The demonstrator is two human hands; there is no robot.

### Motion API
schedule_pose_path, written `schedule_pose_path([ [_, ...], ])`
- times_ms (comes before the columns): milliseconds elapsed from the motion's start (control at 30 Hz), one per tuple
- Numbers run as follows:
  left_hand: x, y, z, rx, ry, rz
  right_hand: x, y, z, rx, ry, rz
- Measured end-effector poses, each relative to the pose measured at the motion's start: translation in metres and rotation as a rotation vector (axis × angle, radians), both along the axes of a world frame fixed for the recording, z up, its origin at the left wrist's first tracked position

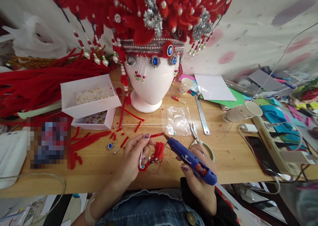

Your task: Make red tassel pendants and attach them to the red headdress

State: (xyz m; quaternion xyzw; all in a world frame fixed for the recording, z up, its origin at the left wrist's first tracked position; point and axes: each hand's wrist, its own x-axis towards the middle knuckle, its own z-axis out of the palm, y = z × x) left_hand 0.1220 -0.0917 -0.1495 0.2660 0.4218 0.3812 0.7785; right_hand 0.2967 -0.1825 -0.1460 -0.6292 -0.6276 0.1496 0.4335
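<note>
My left hand (136,153) is closed in a pinch on a short red chenille stem (157,135), which points to the right. A red tassel (159,150) with beads hangs by the same hand, partly hidden by its fingers. My right hand (198,176) grips a blue hot glue gun (190,159), its nozzle at the right end of the red stem. Behind them, a white foam head (150,83) wears a red headdress (139,21) with pearls, silver tinsel and blue gems. Scissors (196,136) lie just beyond my right hand.
On the left are a box of pearl beads (94,95), a pile of red chenille stems (32,87) and a blue gem (110,146). A steel ruler (202,115), paper cups (242,112), a phone (259,153) and a power strip (270,143) are on the right.
</note>
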Motion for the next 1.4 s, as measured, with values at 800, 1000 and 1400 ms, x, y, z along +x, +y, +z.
schedule_pose_path([
  [800,-0.003,0.001,-0.002,0.028,0.034,0.001,0.002,-0.002,-0.001,-0.023,0.012,-0.038],
  [1000,-0.002,0.001,0.002,0.002,-0.015,0.002,0.002,-0.003,0.001,-0.047,0.008,-0.035],
  [1400,-0.002,-0.001,-0.004,0.030,-0.001,-0.015,0.022,-0.009,-0.002,-0.187,0.113,-0.273],
])
